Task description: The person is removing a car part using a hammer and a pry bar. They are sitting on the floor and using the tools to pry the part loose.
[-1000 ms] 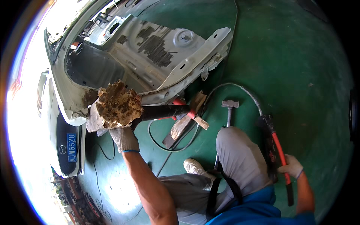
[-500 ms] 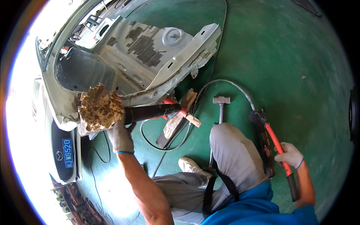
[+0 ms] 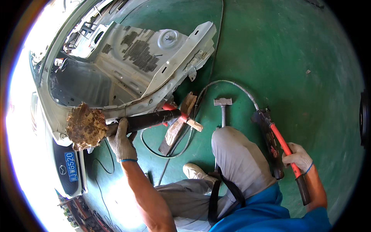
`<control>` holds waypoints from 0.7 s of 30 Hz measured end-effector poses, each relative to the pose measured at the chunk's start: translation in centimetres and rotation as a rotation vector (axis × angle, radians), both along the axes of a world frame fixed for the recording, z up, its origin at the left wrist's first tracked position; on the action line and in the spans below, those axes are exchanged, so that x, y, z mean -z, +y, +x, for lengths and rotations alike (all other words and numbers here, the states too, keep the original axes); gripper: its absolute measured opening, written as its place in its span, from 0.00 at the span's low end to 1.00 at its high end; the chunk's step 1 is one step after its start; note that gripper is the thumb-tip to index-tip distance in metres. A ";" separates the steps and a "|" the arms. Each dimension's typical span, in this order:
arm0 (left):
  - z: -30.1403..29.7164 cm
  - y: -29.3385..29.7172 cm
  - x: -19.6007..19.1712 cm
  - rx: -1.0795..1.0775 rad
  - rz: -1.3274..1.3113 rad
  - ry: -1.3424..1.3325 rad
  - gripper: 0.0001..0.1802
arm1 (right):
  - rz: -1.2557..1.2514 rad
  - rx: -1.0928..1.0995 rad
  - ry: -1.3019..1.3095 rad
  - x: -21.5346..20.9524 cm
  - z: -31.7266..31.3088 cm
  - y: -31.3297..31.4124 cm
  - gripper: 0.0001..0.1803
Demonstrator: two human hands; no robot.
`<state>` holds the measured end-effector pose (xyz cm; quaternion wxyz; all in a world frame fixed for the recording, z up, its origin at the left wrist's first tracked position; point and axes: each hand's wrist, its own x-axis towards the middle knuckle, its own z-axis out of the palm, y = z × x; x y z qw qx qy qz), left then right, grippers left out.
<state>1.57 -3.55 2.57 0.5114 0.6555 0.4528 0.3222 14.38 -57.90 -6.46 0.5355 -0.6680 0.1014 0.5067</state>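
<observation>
L hand (image 3: 121, 141): gloved, fingers (image 3: 123, 127) clenched round dark cylinder (image 3: 148, 120) of a ram tool, gripping near its end by the block.
Block (image 3: 85, 126): rough, brownish wood lump at cylinder's end, pressed vs edge of white car body shell (image 3: 127, 65).
R hand (image 3: 297, 157): gloved, fingers wrapped tight on red pump lever (image 3: 288, 152), mid-shaft; lever tilts down to the right.
Pump (image 3: 268, 137): dark, on green floor (image 3: 293, 58), by right knee.
Hose (image 3: 232, 86): grey, arcs from pump toward cylinder.
Hammer (image 3: 223, 110): on floor, just beyond knee.
Wood strips (image 3: 179, 123): under cylinder's red end.
</observation>
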 end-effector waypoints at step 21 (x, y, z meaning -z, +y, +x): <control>0.3 0.1 0.5 -0.044 0.043 0.026 0.25 | 0.035 -0.055 0.003 2.9 -1.5 -2.7 0.24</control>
